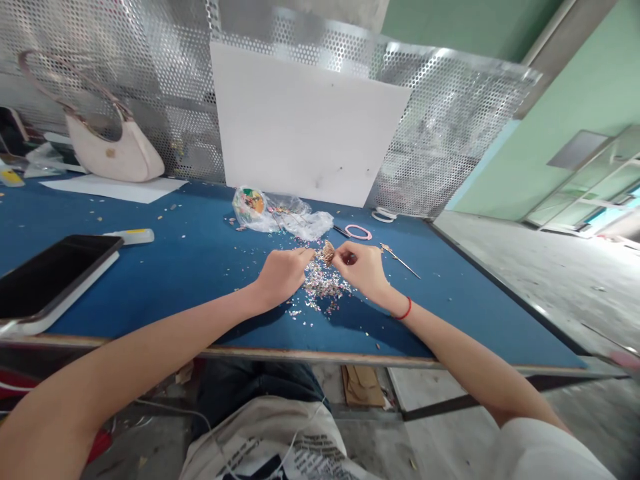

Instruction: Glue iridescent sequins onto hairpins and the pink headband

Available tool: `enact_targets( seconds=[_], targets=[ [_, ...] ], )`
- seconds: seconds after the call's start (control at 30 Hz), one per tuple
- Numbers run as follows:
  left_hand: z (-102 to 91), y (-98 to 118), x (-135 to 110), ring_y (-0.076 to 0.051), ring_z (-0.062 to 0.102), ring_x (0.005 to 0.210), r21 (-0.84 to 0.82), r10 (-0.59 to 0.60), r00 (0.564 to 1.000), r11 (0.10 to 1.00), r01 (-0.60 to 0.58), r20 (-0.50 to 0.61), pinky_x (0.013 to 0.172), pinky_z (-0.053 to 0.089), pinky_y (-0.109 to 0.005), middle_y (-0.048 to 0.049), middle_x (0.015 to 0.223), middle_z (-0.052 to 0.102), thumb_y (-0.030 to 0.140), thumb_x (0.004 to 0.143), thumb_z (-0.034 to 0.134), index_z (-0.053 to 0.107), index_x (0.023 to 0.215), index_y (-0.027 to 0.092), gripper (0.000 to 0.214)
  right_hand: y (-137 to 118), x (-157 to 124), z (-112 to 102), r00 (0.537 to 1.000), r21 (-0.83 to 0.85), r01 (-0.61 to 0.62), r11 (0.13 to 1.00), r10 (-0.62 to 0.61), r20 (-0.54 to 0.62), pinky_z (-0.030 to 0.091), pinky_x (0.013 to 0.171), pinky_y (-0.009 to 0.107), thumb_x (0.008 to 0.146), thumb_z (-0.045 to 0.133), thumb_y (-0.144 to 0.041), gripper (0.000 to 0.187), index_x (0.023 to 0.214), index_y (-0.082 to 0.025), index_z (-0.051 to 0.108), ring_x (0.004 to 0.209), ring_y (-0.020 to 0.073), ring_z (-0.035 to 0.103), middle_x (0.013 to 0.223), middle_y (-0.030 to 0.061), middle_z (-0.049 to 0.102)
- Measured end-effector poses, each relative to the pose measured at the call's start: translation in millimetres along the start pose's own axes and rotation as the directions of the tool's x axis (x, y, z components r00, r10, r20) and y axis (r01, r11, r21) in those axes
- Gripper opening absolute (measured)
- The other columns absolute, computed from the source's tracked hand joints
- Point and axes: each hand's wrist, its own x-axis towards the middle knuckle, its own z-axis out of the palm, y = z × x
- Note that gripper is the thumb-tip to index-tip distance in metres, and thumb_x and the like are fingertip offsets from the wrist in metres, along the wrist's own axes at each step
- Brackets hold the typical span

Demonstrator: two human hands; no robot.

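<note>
My right hand (pixel 363 265), with a red string at the wrist, pinches a small gold-brown patterned piece (pixel 328 253) between thumb and fingertips. What kind of thing the piece is, I cannot make out. Just left of it, my left hand (pixel 284 275) has its fingers pressed together, pointing at the piece. Whether anything sits in those fingertips is hidden. Beneath and between both hands lies a loose pile of tiny shiny multicoloured sequins or rhinestones (pixel 323 288), scattered over the blue table (pixel 200 267).
Behind the hands lie a clear plastic bag (pixel 313 225), pink-handled scissors (pixel 359 232), a white ring-shaped roll (pixel 384 215) and a thin metal tool (pixel 403 261). At left are a phone (pixel 55 273), a small glue bottle (pixel 135 236) and a handbag (pixel 117 150). A white board (pixel 310 127) stands behind.
</note>
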Motion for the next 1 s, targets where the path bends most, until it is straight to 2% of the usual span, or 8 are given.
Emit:
enact_targets(
  seconds=[0.13,0.23,0.33,0.47,0.67,0.83,0.9,1.0],
  targets=[
    [9.6,-5,0,-0.019,0.069,0.083,-0.088,-0.004,0.998,0.996,-0.001,-0.058,0.065,0.045,-0.026,-0.0046,0.099,0.073,0.0,0.08,0.045,0.064,0.104,0.017,0.034,6,0,0,0.995,-0.003,0.092,0.996,-0.092,-0.028,0.038,0.05,0.024,0.07,0.054,-0.014,0.013,0.058,-0.018,0.056,0.049,0.0094,0.047,0.052,-0.0016,0.055],
    [13.5,-8,0,-0.018,0.069,0.08,-0.1,-0.011,0.996,0.995,0.002,-0.092,0.065,0.045,-0.025,-0.0041,0.095,0.074,0.0,0.08,0.046,0.065,0.102,0.017,0.034,8,5,-4,0.999,0.203,-0.053,0.978,0.053,0.004,0.04,0.048,0.023,0.071,0.053,-0.015,0.01,0.062,-0.018,0.057,0.048,0.0091,0.049,0.055,-0.0017,0.056],
    [12.5,-10,2,-0.018,0.068,0.077,-0.115,-0.032,0.995,0.993,0.022,-0.089,0.064,0.045,-0.024,-0.003,0.089,0.073,-0.002,0.076,0.046,0.066,0.1,0.018,0.037,7,10,-9,0.966,0.418,-0.249,0.874,0.196,0.167,0.039,0.041,0.023,0.076,0.054,-0.021,0.012,0.069,-0.017,0.063,0.041,0.0081,0.048,0.056,-0.0006,0.06],
    [9.3,-11,2,-0.018,0.068,0.08,-0.135,-0.052,0.993,0.99,0.037,-0.109,0.064,0.045,-0.024,-0.0032,0.091,0.073,-0.002,0.075,0.045,0.066,0.099,0.018,0.038,5,13,-12,0.913,0.526,-0.379,0.761,0.214,0.348,0.039,0.035,0.022,0.079,0.059,-0.031,0.019,0.077,-0.015,0.069,0.04,0.0086,0.049,0.059,0.0015,0.064],
    [11.3,-13,2,-0.018,0.067,0.084,-0.091,0.025,0.99,0.995,-0.038,-0.141,0.065,0.045,-0.025,-0.0033,0.093,0.073,-0.001,0.077,0.046,0.065,0.103,0.019,0.037,10,10,-8,0.949,0.428,-0.231,0.874,0.106,0.297,0.037,0.039,0.022,0.081,0.066,-0.039,0.024,0.074,-0.016,0.066,0.046,0.0094,0.051,0.065,0.0033,0.065],
    [10.4,-12,1,-0.017,0.066,0.077,-0.011,0.065,0.992,0.998,-0.067,-0.112,0.062,0.044,-0.024,-0.0039,0.083,0.072,0.0,0.079,0.045,0.066,0.094,0.017,0.031,10,7,-6,0.939,0.182,-0.015,0.983,-0.049,0.339,0.035,0.051,0.025,0.09,0.052,-0.027,0.019,0.073,-0.019,0.052,0.049,0.0104,0.048,0.056,-0.0018,0.057],
    [9.1,-11,1,-0.017,0.066,0.077,-0.005,0.062,0.993,0.998,-0.063,-0.101,0.061,0.043,-0.024,-0.004,0.083,0.072,-0.001,0.078,0.044,0.066,0.095,0.016,0.032,8,5,-7,0.941,0.12,-0.006,0.993,-0.035,0.336,0.032,0.051,0.025,0.093,0.047,-0.026,0.022,0.071,-0.02,0.047,0.045,0.0102,0.044,0.052,-0.0037,0.052],
    [8.5,-10,1,-0.017,0.067,0.082,-0.048,0.062,0.991,0.996,-0.068,-0.118,0.063,0.044,-0.024,-0.0043,0.092,0.073,-0.001,0.08,0.043,0.065,0.102,0.016,0.036,6,4,-7,0.952,0.192,-0.073,0.979,0.01,0.306,0.031,0.05,0.025,0.097,0.04,-0.033,0.032,0.067,-0.021,0.043,0.045,0.0106,0.043,0.049,-0.0044,0.048]
  ],
)
